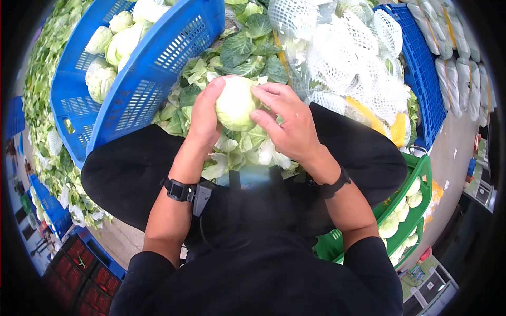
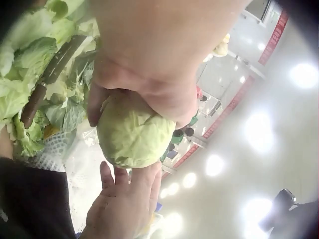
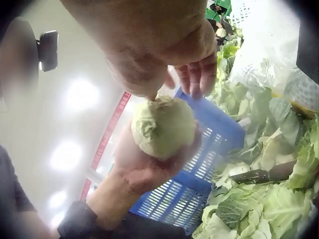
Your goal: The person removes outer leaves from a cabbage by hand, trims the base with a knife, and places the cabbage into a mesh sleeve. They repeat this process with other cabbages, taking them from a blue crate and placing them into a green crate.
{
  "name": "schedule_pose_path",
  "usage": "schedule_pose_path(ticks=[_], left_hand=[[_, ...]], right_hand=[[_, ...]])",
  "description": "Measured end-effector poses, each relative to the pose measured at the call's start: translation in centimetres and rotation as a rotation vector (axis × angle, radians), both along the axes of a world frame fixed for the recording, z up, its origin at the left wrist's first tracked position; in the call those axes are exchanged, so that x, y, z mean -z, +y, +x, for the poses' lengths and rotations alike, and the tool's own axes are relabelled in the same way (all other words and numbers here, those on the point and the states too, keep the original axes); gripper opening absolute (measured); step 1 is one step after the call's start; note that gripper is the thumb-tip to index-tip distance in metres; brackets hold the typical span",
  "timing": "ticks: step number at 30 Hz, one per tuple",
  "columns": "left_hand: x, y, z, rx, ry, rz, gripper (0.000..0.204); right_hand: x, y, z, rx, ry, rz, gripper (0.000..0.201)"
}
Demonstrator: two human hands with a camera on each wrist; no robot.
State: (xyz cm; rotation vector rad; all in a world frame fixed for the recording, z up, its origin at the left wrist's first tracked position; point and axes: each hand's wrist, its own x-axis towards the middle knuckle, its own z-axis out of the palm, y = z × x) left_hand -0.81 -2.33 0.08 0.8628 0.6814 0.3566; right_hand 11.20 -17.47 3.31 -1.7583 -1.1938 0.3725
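I hold a pale green, trimmed cabbage [image 1: 235, 105] in front of me with both hands. My left hand [image 1: 211, 100] grips its left side, thumb over the top and the palm cupping it, as the right wrist view shows [image 3: 144, 169]. My right hand [image 1: 270, 108] lies against the right side with fingers spread and fairly straight, the tips touching the head. In the left wrist view the cabbage [image 2: 134, 132] sits under my left palm [image 2: 149, 64], with my right hand [image 2: 124, 204] just below it.
A knife [image 2: 47, 82] lies on the pile of loose leaves [image 1: 242, 52] below. A blue crate [image 1: 147, 79] of cabbages stands at the left, bagged white foam nets [image 1: 348, 58] at the right, and a green crate [image 1: 408, 210] of cabbages by my right knee.
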Motion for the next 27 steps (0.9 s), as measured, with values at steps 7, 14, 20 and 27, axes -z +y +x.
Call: schedule_pose_path(ticks=[7, 14, 20, 27], left_hand=[[0.1, 1.5, -0.5, 0.075, 0.048, -0.126, 0.046], [-0.5, 2.3, -0.1, 0.078, 0.01, -0.491, 0.057], [0.6, 1.9, -0.2, 0.238, -0.338, -0.789, 0.061], [0.3, 1.2, 0.1, 0.153, -0.189, -0.543, 0.063]], right_hand=[[0.8, 0.1, 0.7, -0.105, 0.09, -0.004, 0.019], [0.2, -0.3, 2.8, -0.181, 0.512, 0.103, 0.016], [2.6, -0.3, 4.1, -0.046, 1.347, 0.301, 0.011], [0.2, -0.1, 3.0, 0.032, 0.973, 0.183, 0.028]])
